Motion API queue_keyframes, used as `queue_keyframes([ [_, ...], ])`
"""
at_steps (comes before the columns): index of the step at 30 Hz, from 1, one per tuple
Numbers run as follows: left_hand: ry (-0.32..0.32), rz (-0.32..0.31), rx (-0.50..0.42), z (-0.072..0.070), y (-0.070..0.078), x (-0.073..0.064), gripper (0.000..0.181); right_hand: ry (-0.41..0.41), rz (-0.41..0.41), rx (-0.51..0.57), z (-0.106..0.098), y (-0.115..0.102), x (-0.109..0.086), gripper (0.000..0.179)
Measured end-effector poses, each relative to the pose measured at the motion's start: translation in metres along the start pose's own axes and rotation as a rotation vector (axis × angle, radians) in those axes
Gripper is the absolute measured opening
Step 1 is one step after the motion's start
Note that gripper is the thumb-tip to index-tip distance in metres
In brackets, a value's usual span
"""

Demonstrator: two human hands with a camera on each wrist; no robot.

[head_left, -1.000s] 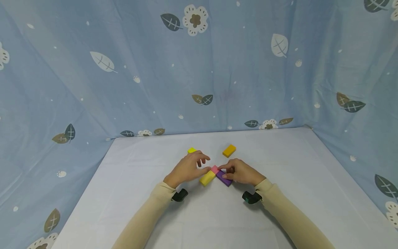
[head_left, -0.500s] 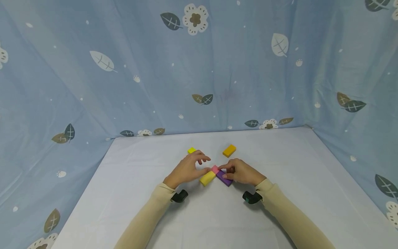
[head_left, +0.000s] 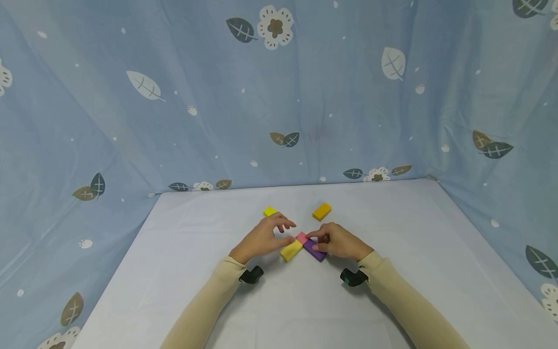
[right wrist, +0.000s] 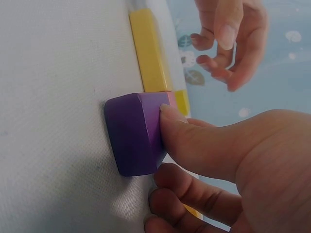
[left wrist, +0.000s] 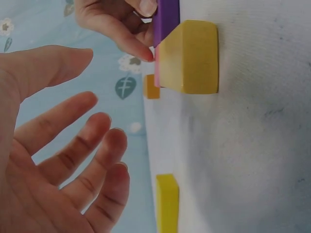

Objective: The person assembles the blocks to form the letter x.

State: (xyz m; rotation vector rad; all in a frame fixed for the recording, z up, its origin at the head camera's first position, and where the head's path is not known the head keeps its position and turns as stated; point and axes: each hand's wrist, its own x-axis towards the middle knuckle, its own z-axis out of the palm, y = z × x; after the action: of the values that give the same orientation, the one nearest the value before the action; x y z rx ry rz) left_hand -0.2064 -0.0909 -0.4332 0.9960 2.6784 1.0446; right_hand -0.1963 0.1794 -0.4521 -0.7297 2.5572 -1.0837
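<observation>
A purple block (head_left: pixel 314 251), a pink block (head_left: pixel 301 237) and a yellow block (head_left: pixel 291 250) lie together on the white cloth, meeting at a corner in the head view. My right hand (head_left: pixel 343 241) holds the purple block, the thumb on its top face and several fingers curled down its far side in the right wrist view. Its index fingertip reaches the pink block. My left hand (head_left: pixel 261 237) hovers just left of the yellow block, holding nothing. Its fingers (left wrist: pixel 80 145) are spread and loosely bent in the left wrist view, with the thumb apart from them.
Behind my left hand lies a bright yellow block (head_left: pixel 269 211), partly hidden by it in the head view. An orange block (head_left: pixel 321 212) sits farther back, beyond my right hand. A blue patterned curtain (head_left: pixel 244 111) hangs along the table's back and sides.
</observation>
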Motion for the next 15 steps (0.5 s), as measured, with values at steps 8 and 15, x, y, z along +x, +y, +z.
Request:
queue_keyframes([
  [8, -0.019, -0.021, 0.000, 0.0035, -0.0023, -0.0001, 0.036, 0.002, -0.001, -0.001, 0.0009, -0.0001, 0.0002, 0.036],
  [15, -0.053, -0.016, 0.011, 0.0073, -0.0067, 0.0004, 0.036, 0.000, 0.009, -0.013, 0.0004, -0.0017, 0.0006, 0.035],
])
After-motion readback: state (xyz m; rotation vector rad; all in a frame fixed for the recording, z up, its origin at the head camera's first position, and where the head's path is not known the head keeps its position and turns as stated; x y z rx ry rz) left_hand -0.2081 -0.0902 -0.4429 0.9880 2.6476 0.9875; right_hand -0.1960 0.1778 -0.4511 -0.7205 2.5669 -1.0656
